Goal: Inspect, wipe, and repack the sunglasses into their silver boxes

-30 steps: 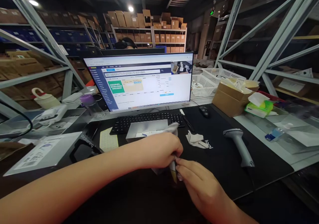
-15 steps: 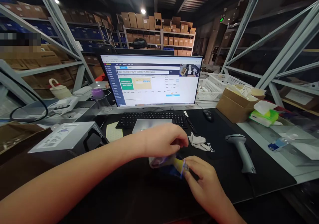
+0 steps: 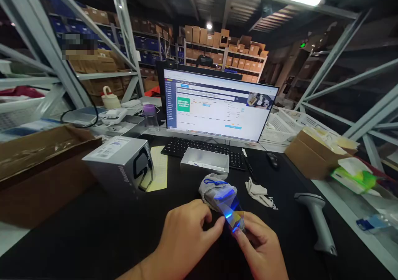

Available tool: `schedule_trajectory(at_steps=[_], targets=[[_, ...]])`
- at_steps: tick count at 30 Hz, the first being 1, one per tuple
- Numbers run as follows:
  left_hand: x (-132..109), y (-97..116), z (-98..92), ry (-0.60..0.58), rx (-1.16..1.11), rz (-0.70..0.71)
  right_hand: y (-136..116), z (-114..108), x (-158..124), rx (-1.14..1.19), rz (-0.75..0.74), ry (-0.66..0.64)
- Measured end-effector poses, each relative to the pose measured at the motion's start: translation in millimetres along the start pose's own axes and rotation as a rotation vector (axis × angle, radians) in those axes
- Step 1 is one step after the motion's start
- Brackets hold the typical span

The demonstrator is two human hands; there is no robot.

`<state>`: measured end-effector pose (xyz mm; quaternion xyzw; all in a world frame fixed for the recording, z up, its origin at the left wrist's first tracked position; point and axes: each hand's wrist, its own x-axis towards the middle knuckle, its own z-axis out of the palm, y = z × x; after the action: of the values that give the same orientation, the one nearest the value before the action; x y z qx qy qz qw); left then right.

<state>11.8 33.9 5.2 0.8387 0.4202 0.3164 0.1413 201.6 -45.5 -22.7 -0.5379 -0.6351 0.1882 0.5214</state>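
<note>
Both my hands meet low in the middle of the view over a black desk mat (image 3: 93,234). My left hand (image 3: 183,234) and my right hand (image 3: 259,244) are closed in pinches on a small shiny clear packet (image 3: 231,211) that glints blue and yellow. A grey cloth pouch (image 3: 214,188) with a blue cord lies just beyond the packet, touching it. A crumpled grey cloth (image 3: 256,188) lies to the right of the pouch.
A monitor (image 3: 217,105), keyboard (image 3: 202,149) with a flat silver box (image 3: 205,160) and a mouse (image 3: 273,159) stand ahead. A grey product box (image 3: 120,161) and open carton (image 3: 34,164) are left; a barcode scanner (image 3: 317,220) and cardboard box (image 3: 311,153) are right. Shelving surrounds.
My hands have pulled back toward me and the view has swung left and up. The packet now stands between both hands, clear of the pouch, which lies open to view.
</note>
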Motion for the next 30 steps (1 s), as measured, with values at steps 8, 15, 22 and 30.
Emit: schedule_trajectory(at_steps=[8, 15, 22, 30], targets=[[9.0, 1.7, 27.4, 0.113, -0.118, 0.027, 12.7, 12.7, -10.4, -0.438, -0.273, 0.251], [-11.2, -17.9, 24.0, 0.301, -0.211, 0.31, 19.8, 24.1, -2.8, -0.684, -0.471, 0.431], [-14.2, -13.8, 13.6, 0.404, 0.018, 0.576, -10.8, 36.7, 16.6, -0.831, -0.527, 0.319], [-16.9, -23.2, 8.3, 0.353, -0.058, 0.685, -16.1, 42.1, 44.5, -0.638, -0.638, 0.184]])
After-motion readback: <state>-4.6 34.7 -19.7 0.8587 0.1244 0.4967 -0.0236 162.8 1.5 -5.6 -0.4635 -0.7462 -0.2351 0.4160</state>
